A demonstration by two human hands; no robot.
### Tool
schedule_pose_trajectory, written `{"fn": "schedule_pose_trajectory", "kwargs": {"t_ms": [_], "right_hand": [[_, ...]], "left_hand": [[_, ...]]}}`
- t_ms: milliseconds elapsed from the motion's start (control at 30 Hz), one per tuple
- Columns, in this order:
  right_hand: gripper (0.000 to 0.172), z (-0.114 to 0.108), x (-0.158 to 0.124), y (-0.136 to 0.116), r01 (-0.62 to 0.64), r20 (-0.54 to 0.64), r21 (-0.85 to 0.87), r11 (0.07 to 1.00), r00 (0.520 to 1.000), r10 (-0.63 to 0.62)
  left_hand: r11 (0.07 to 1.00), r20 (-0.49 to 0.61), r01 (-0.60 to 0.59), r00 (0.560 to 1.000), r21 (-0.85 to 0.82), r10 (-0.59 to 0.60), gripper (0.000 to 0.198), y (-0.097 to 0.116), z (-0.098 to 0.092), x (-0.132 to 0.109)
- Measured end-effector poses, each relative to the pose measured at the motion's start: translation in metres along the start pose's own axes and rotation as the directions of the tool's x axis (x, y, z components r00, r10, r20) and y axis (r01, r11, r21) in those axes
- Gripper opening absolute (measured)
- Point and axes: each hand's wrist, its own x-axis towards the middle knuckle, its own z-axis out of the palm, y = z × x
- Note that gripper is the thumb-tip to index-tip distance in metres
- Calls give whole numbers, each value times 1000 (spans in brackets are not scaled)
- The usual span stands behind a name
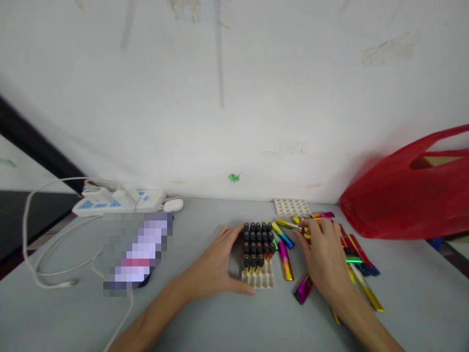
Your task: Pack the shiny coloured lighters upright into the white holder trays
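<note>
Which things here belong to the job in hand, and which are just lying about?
In the job: cream tray, black-capped pieces, loose shiny pieces; perhaps the second tray.

Lying about: power strip, white cables, small white case, pixelated device, red bag.

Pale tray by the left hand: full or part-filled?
Part-filled: the pale tray has black-topped sticks standing in its far rows, while cells at its near end show bare.
</note>
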Motion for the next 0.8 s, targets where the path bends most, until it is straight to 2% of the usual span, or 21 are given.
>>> {"fn": "schedule_pose_trajectory", "kwargs": {"t_ms": [100, 200, 267, 367, 433, 600, 667, 800], "right_hand": [[26, -8, 5, -4, -53, -80, 213, 976, 994, 72], [25, -15, 9, -8, -114, -54, 456, 883, 986, 156], [26, -18, 10, -13, -185, 32, 629, 755, 977, 213], [30, -22, 10, -23, -310, 226, 814, 492, 948, 224], [34, -25, 9, -31, -379, 327, 850, 365, 924, 198], [40, -31, 4, -46, -539, 516, 832, 129, 838, 176], [45, -30, 2, -48, -583, 572, 810, 63, 809, 137], [64, -27, -1, -47, -710, 709, 704, 9, 704, 24]], "left_hand": [[1000, 7, 17, 1000, 9, -17, 130, 2, -1, 0], [1000, 7, 11, 1000, 14, -11, 129, 3, -1, 0], [1000, 2, 0, 1000, 12, 0, 129, 2, 0, 0], [1000, 4, 4, 1000, 13, -4, 129, 0, 1, 0], [1000, 11, 5, 1000, 18, -6, 130, -1, 1, 0], [1000, 7, 0, 1000, 18, 0, 129, 1, 0, 1], [1000, 0, 0, 1000, 14, 0, 128, 1, 0, 1], [1000, 2, -3, 1000, 20, 3, 128, 1, 1, 0]]}}
